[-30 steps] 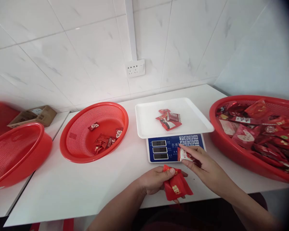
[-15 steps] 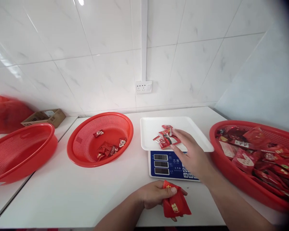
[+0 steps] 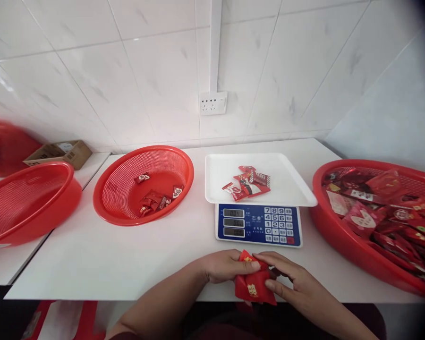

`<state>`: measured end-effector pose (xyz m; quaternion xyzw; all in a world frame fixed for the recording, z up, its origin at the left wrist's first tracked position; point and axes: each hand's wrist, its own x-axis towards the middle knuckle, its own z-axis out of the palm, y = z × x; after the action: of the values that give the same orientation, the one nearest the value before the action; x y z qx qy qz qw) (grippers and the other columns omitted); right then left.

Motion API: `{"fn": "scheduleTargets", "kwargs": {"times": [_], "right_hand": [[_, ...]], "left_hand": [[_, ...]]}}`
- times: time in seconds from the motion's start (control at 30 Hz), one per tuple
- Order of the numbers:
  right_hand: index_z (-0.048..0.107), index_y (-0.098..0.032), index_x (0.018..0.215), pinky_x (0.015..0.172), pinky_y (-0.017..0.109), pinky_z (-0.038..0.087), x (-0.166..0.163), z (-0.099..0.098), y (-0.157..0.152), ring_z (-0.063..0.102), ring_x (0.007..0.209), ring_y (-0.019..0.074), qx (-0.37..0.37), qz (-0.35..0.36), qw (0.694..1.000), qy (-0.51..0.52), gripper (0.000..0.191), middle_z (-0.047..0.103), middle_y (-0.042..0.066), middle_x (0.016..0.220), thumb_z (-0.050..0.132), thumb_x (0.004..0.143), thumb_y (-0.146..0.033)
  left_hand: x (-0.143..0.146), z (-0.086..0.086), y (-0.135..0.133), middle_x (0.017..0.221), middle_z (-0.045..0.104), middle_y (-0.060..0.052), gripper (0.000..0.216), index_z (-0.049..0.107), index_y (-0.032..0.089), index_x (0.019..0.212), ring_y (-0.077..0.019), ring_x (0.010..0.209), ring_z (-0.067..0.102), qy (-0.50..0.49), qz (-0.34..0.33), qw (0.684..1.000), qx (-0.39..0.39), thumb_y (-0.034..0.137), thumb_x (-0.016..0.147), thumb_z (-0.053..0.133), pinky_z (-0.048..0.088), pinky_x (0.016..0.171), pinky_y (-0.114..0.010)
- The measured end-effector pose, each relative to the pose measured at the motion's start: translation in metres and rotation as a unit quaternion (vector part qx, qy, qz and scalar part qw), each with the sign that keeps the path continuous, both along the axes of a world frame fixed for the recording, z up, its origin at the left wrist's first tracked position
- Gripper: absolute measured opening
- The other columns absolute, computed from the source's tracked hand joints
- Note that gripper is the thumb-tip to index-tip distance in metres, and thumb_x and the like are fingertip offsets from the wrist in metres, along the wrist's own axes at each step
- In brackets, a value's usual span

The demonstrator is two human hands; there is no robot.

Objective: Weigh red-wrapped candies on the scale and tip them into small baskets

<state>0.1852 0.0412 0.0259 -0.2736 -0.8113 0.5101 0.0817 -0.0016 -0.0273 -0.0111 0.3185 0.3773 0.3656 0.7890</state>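
Near the table's front edge, my left hand (image 3: 230, 267) grips a small red pouch (image 3: 255, 286) with gold print, its thumb across the upper part. My right hand (image 3: 291, 279) has come to the pouch's right side, thumb against its face and fingers at its top edge. Beyond them stands a blue-faced digital scale (image 3: 258, 225) with a white tray (image 3: 286, 186) on top. Several red-wrapped packets (image 3: 252, 183) lie in a loose heap on that tray, out of touch of both hands.
A red mesh basket (image 3: 109, 208) with several packets sits left of the scale. At right, another red basket (image 3: 326, 241) is heaped with packets. Farther left are a third red basket (image 3: 62, 208), a cardboard box (image 3: 80, 155) and a red bag (image 3: 7, 148).
My right hand has left the packets on the scale tray and come down to the red pouch, which my left hand still holds. The camera view has tilted downward.
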Motion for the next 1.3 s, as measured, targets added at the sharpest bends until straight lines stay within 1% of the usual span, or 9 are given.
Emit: {"fn": "scheduleTargets", "kwargs": {"times": [0.27,0.47,0.63,0.77,0.9,1.0,1.07,1.17,1.3], "right_hand": [[0.064,-0.028,0.115,0.093,0.034,0.047,0.001,-0.007,-0.001,0.058,0.106,0.0219,-0.001,-0.013,1.0,0.006,0.035,0.061,0.007,0.118,0.054,0.085,-0.043],[0.068,-0.027,0.104,0.093,0.034,0.047,-0.004,-0.006,-0.001,0.058,0.104,0.0209,-0.01,-0.044,0.999,0.02,0.029,0.063,0.007,0.112,0.055,0.084,-0.043],[0.069,-0.026,0.092,0.085,0.034,0.051,-0.01,-0.001,-0.001,0.061,0.095,0.0211,0.004,-0.068,0.997,0.032,0.024,0.066,0.006,0.101,0.054,0.084,-0.043],[0.069,-0.026,0.091,0.079,0.033,0.052,-0.012,0.001,-0.001,0.063,0.088,0.0205,0.007,-0.091,0.996,0.024,0.025,0.068,0.006,0.096,0.053,0.084,-0.043],[0.069,-0.024,0.093,0.079,0.032,0.053,-0.01,0.001,0.001,0.064,0.088,0.0215,-0.016,-0.143,0.989,0.03,0.029,0.069,0.006,0.095,0.054,0.082,-0.047],[0.068,-0.023,0.094,0.074,0.031,0.054,-0.006,-0.006,0.006,0.064,0.081,0.0211,-0.05,-0.226,0.971,0.065,0.035,0.069,0.006,0.085,0.058,0.077,-0.051],[0.067,-0.021,0.094,0.066,0.031,0.054,-0.002,-0.014,0.011,0.062,0.07,0.0192,-0.074,-0.277,0.952,0.103,0.038,0.067,0.005,0.074,0.06,0.075,-0.053],[0.067,-0.019,0.093,0.059,0.03,0.052,0.007,-0.03,0.014,0.058,0.061,0.017,-0.106,-0.306,0.936,0.141,0.04,0.063,0.003,0.066,0.061,0.074,-0.054],[0.069,-0.022,0.091,0.059,0.028,0.053,0.018,-0.048,0.001,0.06,0.06,0.0171,-0.091,-0.297,0.945,0.106,0.036,0.065,0.002,0.066,0.061,0.074,-0.053]], "left_hand": [[-0.006,0.008,0.0,0.07,0.063,0.0,0.056,0.067,0.015,0.078,-0.0155,0.075,0.059,0.044,-0.036,0.998,0.032,0.069,0.064,0.061,0.044,0.08,-0.029],[-0.007,0.009,0.001,0.075,0.061,0.001,0.057,0.068,0.015,0.084,-0.0127,0.073,0.055,0.056,-0.019,0.998,0.029,0.067,0.06,0.066,0.043,0.077,-0.026],[-0.006,0.008,0.001,0.075,0.06,0.0,0.056,0.068,0.015,0.085,-0.0134,0.072,0.053,0.048,-0.007,0.999,0.006,0.064,0.057,0.069,0.041,0.079,-0.029],[-0.007,0.01,0.001,0.077,0.06,0.0,0.056,0.068,0.015,0.089,-0.013,0.072,0.053,0.043,-0.008,0.999,0.0,0.061,0.058,0.071,0.041,0.079,-0.03],[-0.008,0.013,0.002,0.09,0.061,-0.002,0.053,0.065,0.017,0.103,-0.0166,0.085,0.056,0.004,-0.016,0.999,0.034,0.054,0.065,0.071,0.038,0.088,-0.034],[-0.007,0.012,0.003,0.094,0.061,-0.003,0.055,0.061,0.019,0.105,-0.016,0.085,0.058,-0.021,-0.02,0.999,0.022,0.038,0.057,0.082,0.04,0.087,-0.037],[-0.008,0.01,0.003,0.088,0.063,-0.003,0.056,0.059,0.018,0.098,-0.0155,0.077,0.06,-0.029,-0.007,1.0,0.006,0.028,0.05,0.086,0.045,0.078,-0.037],[-0.012,0.013,0.003,0.083,0.065,-0.005,0.049,0.054,0.016,0.091,-0.017,0.069,0.063,-0.028,0.05,0.998,0.022,0.029,0.055,0.084,0.048,0.064,-0.032],[-0.026,0.036,0.005,0.082,0.065,-0.006,0.042,0.053,0.015,0.091,-0.0157,0.07,0.062,0.037,0.163,0.98,0.108,0.031,0.063,0.08,0.045,0.059,-0.025]]}}
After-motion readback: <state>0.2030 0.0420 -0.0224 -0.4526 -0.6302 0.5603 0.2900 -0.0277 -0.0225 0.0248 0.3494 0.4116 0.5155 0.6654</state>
